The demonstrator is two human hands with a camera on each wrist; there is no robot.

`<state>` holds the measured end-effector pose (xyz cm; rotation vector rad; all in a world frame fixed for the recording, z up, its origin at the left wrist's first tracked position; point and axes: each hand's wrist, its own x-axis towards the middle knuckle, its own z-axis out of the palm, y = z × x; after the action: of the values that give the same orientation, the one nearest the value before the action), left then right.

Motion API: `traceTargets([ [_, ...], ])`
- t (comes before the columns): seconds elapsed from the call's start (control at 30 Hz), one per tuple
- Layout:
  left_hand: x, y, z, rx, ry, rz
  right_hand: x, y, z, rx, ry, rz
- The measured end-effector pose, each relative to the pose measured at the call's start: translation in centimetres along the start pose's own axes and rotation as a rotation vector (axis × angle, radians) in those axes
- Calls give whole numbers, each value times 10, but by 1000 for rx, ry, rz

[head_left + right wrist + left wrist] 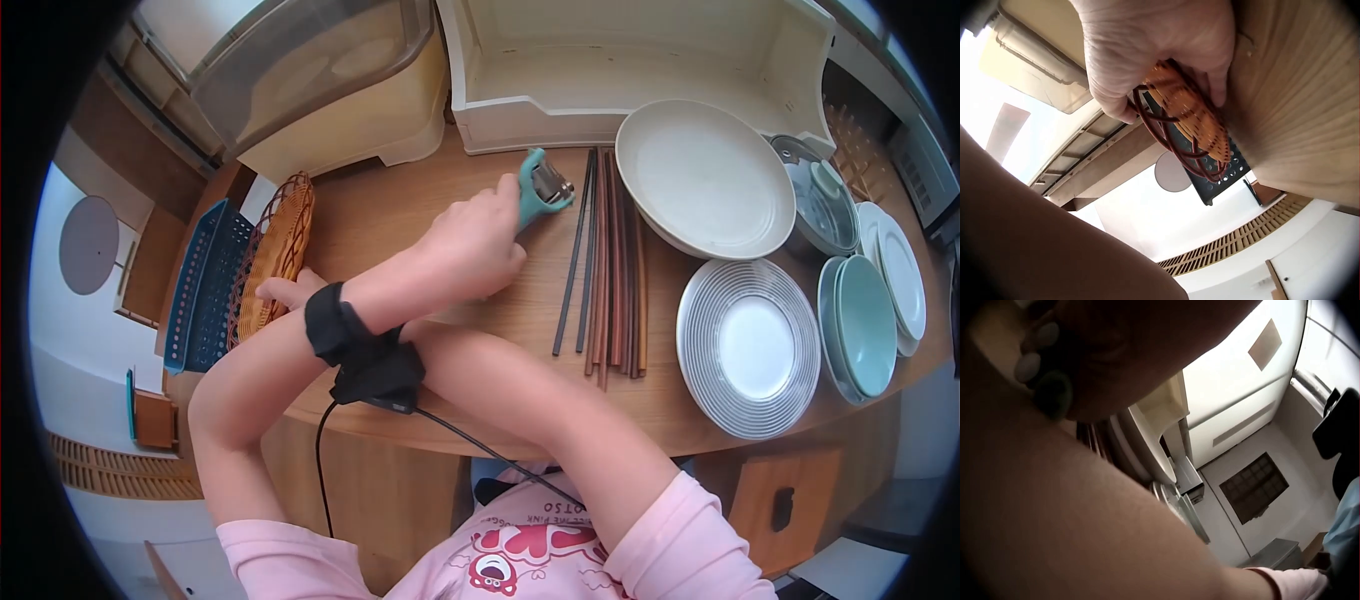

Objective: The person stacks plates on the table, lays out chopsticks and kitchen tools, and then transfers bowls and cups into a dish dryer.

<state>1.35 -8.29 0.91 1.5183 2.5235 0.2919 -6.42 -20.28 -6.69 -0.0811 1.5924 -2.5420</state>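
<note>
My forearms cross, the left one over the right. In the head view my left hand (478, 238) grips a teal peeler (540, 192) with a metal part at its head, just left of the chopsticks (610, 270). In the left wrist view that hand (1129, 356) is dark, and a greenish end shows by its fingertips. At the table's left side my right hand (290, 290) holds an oval wicker basket (275, 245), tipped up on its side. The right wrist view shows this hand (1160, 37) with thumb and fingers around the basket's edge (1194, 119).
A blue perforated basket (205, 285) stands beyond the wicker one. At the back are a lidded bin (340, 110) and a cream open-front box (620, 80). On the right stand a large cream bowl (705, 180), a ringed plate (750, 350), teal bowls (865, 325) and a glass-lidded pot (815, 190).
</note>
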Motion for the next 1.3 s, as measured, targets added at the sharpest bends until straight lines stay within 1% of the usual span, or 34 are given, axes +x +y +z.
traceTargets([
  [0.07,1,6,10,80,82,27,-7,-2,-5,52,-34,-14],
  [0.1,3,7,12,79,82,26,-15,-9,-7,104,-67,-30],
  [0.13,6,8,14,58,35,5,-11,-7,-6,104,-67,-29],
  [0.17,8,10,15,35,-12,-15,2,3,-4,164,-100,-37],
  [0.2,10,12,17,34,-13,-15,3,2,-3,223,-133,-45],
  [0.23,12,12,19,39,-2,-13,3,2,-4,223,-131,-44],
  [0.3,13,13,22,43,8,-12,2,2,-5,293,-200,-49],
  [0.33,14,12,23,55,42,13,2,2,-6,293,-199,-49],
  [0.4,14,14,23,66,75,37,-4,-4,-10,150,-155,11],
  [0.5,15,17,22,92,85,25,-7,-8,-9,147,-147,10],
  [0.57,15,18,22,182,124,48,-14,-5,-13,141,-139,11],
  [0.6,15,21,21,181,126,47,-18,-4,-13,138,-135,11],
  [0.67,14,27,20,336,178,72,-21,-5,-16,132,-128,13],
  [0.7,15,29,20,335,179,70,-22,-4,-18,130,-124,13],
  [0.77,17,32,18,466,182,82,-23,-5,-17,126,-117,14],
  [0.9,20,38,13,471,146,127,-32,-4,-25,120,-103,12],
  [0.97,19,40,19,432,215,172,-32,-5,-24,118,-93,9],
  [1.0,19,42,21,432,215,173,-37,-3,-26,117,-88,7],
  [1.07,17,46,23,344,151,178,-35,-6,-27,115,-78,4],
  [1.1,18,47,24,344,151,178,-35,-6,-26,114,-74,3],
  [1.17,18,47,24,269,144,232,-35,-7,-26,112,-65,1],
  [1.3,17,47,27,235,123,229,-38,-8,-30,107,-48,-3],
])
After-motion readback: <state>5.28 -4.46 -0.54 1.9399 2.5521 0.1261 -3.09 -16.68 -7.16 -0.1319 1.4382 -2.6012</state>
